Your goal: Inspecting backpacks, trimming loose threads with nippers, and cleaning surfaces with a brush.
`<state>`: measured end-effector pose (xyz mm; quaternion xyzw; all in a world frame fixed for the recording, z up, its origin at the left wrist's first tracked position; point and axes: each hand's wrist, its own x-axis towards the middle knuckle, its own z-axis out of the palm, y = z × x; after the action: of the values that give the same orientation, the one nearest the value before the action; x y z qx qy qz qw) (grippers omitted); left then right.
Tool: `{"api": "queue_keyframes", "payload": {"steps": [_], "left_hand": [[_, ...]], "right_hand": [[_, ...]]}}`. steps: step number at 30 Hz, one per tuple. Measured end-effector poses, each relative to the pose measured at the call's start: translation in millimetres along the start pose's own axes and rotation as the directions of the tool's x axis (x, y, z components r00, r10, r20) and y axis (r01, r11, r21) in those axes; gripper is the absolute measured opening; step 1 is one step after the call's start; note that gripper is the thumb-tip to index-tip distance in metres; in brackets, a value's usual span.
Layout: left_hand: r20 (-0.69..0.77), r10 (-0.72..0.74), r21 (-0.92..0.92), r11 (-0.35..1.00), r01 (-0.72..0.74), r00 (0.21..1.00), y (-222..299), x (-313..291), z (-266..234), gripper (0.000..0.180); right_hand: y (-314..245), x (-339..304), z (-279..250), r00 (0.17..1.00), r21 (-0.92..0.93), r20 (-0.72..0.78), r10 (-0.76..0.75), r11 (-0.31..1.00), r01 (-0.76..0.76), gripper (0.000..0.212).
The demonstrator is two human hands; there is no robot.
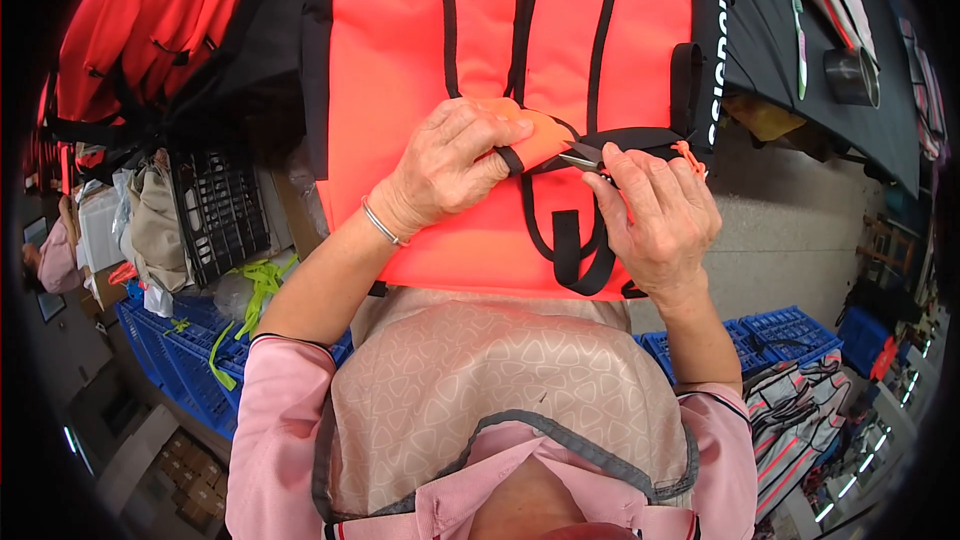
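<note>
Red-orange bag (560,60) lies right under yr grip, stretching beyond it. Yr L hand (450,165) pinches its orange flap (545,135) btwn thumb & fingers; yr R hand (660,210) is wrapped round small snips (583,153), tips at the flap's edge, can't tell if touching. Blk webbing loop (567,240) sits just below the grip, nearer you. Further out, well past yr R hand: metal cup (852,77) & toothbrush (800,45) on a blk surface (760,30). More red bags (150,30) up & L of the grip; blue crates (790,335) lower, both sides.
</note>
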<state>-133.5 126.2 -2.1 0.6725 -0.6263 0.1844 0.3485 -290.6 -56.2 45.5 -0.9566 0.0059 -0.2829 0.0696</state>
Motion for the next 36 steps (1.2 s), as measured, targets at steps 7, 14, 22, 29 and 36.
{"api": "queue_keyframes", "payload": {"steps": [7,14,22,29,36], "left_hand": [[-0.027,0.013,0.007,1.000,-0.012,1.000,-1.7,-1.1,1.5,0.013],[0.003,-0.094,-0.102,0.990,0.094,0.996,-2.4,-3.7,-3.2,0.021],[0.007,-0.233,-0.198,0.953,0.229,0.973,-1.8,-2.4,0.0,0.040],[0.073,-0.397,-0.318,0.860,0.399,0.915,2.0,9.0,-9.6,0.032],[0.187,-0.549,-0.484,0.670,0.563,0.815,-2.6,18.0,-12.4,0.023]], "right_hand": [[0.1,-0.3,1.4,1.000,0.037,0.011,-0.002,0.999,0.002,0.029],[14.2,-2.3,15.8,0.913,0.576,0.326,0.246,0.714,-0.398,0.024],[16.8,2.0,23.4,0.712,0.724,0.631,0.308,0.095,-0.683,0.022],[14.2,18.0,23.3,0.680,0.715,0.642,0.354,0.043,-0.698,0.021],[17.2,32.9,18.2,0.664,0.685,0.617,0.423,0.127,-0.717,0.021]]}}
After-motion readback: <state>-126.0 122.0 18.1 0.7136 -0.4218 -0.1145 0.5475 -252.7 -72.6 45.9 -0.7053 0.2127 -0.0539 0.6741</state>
